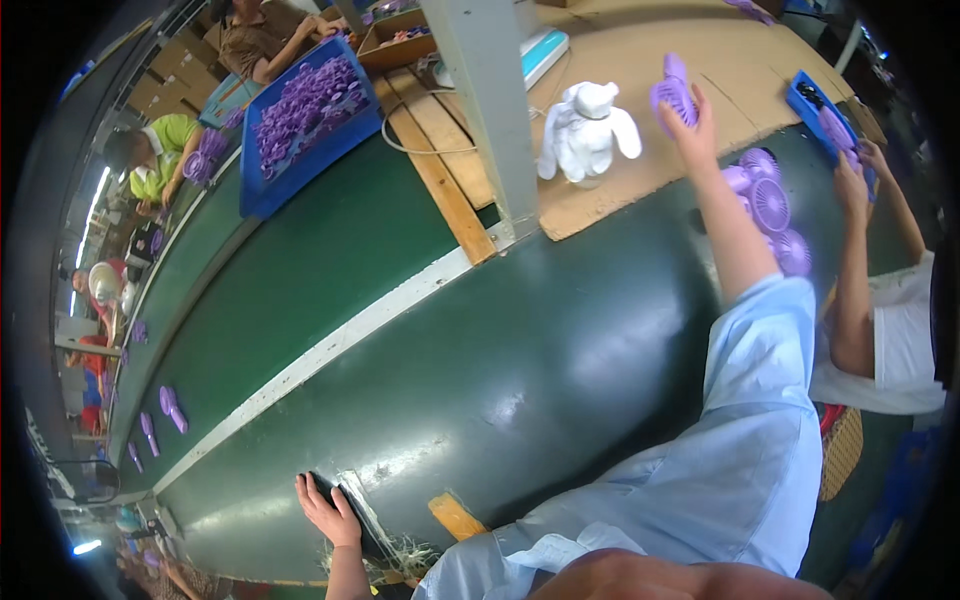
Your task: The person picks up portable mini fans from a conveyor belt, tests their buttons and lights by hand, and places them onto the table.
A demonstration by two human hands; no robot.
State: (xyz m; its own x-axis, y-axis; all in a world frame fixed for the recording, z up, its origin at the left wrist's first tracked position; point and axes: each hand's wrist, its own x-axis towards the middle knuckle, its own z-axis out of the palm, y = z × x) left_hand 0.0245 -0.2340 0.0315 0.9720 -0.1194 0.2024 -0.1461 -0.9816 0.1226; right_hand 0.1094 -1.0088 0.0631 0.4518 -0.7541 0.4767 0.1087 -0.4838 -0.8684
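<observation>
Clock positions refer to the view, with 12 at the top edge. The right hand (690, 130) is near 2 o'clock, its fingers partly curled around a purple fan (675, 92). The round grille lies between the thumb and the fingers; the handle projects past the fingertips toward 12 o'clock. The fan overlaps the cardboard sheet (620, 60); contact between them cannot be determined.

From the right hand, a white bundle (588, 135) stands at 9 o'clock, a fan cluster (770, 207) lies between 4 and 5 o'clock, and a blue tray (803, 113) is at 3 o'clock, near a co-worker's hands (852, 185).

The left hand (332, 518) is at 7 o'clock, fingers extended over the dark green bench (270, 475), grasping nothing visible. Its thumb is beside a clear strip (366, 515).
</observation>
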